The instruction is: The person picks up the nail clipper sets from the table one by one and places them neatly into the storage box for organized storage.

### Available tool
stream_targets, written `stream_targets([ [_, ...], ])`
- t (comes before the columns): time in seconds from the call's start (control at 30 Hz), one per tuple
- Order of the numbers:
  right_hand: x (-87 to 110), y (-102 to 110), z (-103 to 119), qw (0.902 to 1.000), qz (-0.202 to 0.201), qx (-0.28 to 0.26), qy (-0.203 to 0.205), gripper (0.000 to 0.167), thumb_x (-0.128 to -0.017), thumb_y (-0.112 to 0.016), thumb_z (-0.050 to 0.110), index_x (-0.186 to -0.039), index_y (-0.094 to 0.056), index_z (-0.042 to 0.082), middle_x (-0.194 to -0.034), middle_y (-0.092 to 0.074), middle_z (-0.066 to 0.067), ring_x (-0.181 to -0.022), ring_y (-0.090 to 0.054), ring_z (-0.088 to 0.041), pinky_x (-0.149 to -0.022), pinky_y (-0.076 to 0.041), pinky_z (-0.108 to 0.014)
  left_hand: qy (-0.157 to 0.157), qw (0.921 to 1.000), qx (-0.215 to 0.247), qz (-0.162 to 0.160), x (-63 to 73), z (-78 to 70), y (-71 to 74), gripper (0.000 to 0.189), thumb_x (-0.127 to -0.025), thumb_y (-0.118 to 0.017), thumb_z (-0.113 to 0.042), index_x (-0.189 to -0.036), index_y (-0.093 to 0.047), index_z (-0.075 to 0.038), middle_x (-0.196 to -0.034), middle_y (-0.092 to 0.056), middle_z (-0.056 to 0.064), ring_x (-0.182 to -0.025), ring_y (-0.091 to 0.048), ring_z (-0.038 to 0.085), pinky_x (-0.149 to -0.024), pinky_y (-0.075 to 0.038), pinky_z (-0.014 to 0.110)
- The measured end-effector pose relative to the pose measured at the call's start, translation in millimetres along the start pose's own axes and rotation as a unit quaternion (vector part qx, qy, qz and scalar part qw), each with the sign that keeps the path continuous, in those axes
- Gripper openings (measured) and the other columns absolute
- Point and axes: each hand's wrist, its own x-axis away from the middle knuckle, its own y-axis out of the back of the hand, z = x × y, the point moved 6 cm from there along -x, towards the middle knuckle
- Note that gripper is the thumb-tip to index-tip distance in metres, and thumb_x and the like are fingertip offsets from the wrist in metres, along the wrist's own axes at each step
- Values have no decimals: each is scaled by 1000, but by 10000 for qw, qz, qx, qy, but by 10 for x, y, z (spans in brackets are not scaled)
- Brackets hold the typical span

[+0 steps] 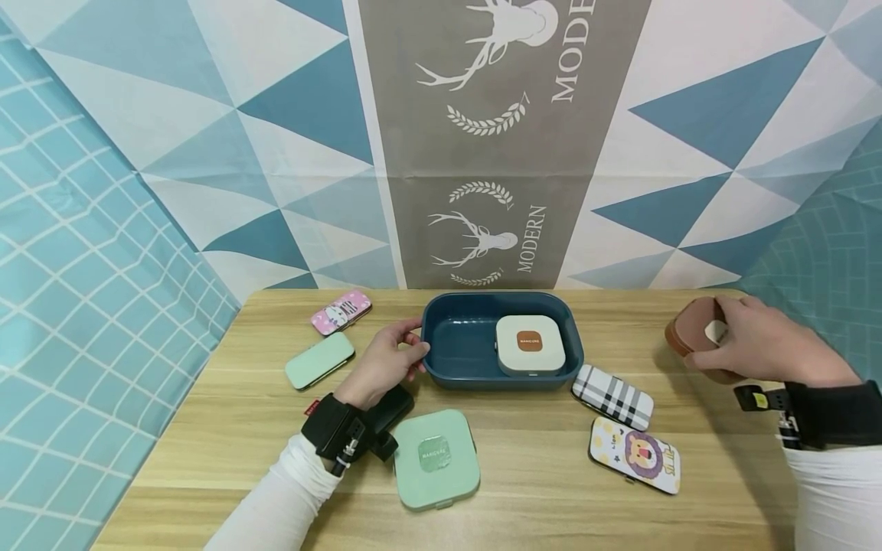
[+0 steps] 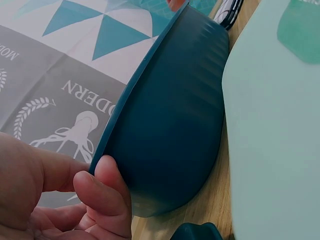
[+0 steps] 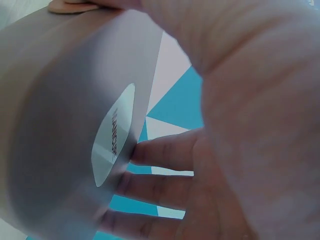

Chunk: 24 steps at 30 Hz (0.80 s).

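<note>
My left hand (image 1: 391, 356) pinches the left rim of a dark blue plastic basin (image 1: 455, 381), fingers and thumb on either side of the edge in the left wrist view. Inside the basin's right half lies a cream manicure case (image 1: 512, 360) with a brown label. Over at the table's right end, my right hand (image 1: 765, 344) grips a brown manicure case (image 1: 689, 329) with a pale label (image 3: 114, 135). That case is tilted, thumb on one edge and fingers along the other. Under the left wrist a black case (image 1: 393, 409) is partly hidden.
A green square manicure case (image 1: 430, 490) lies in front of the basin. Left of it are a pink cartoon case (image 1: 342, 310) and a mint oblong case (image 1: 319, 361). To the right lie a plaid case (image 1: 613, 396) and a lion-print case (image 1: 634, 455). A patterned cloth (image 1: 475, 161) hangs behind.
</note>
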Motion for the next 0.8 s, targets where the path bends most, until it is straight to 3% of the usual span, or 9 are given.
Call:
stream_targets([
  [0.37,-13,83,112,9999,-20,-50,118,103,-80,-90,53,-139,-42,-17,-119,-54,-33,-101,-56,-45,-71,-53,-56,1,10000,3,20,-7,-2,-2,54,-107,-57,-1,-159,-42,1,-105,-53,13,-70,-63,18,-57,-50,24],
  [0.6,-19,130,193,9999,-19,19,162,100,-82,-89,49,-138,-41,-18,-117,-53,-36,-100,-56,-45,-71,-53,-55,-6,10000,16,35,-6,0,0,54,-107,-57,-1,-159,-42,2,-105,-52,13,-70,-63,19,-57,-50,24],
  [0.8,-27,158,247,9996,-74,-67,254,78,-82,-88,46,-123,-49,-8,-109,-54,-27,-92,-57,-37,-67,-50,-47,-13,10000,-4,22,-7,5,2,53,-107,-57,-1,-158,-42,2,-105,-52,13,-70,-63,19,-57,-50,24],
])
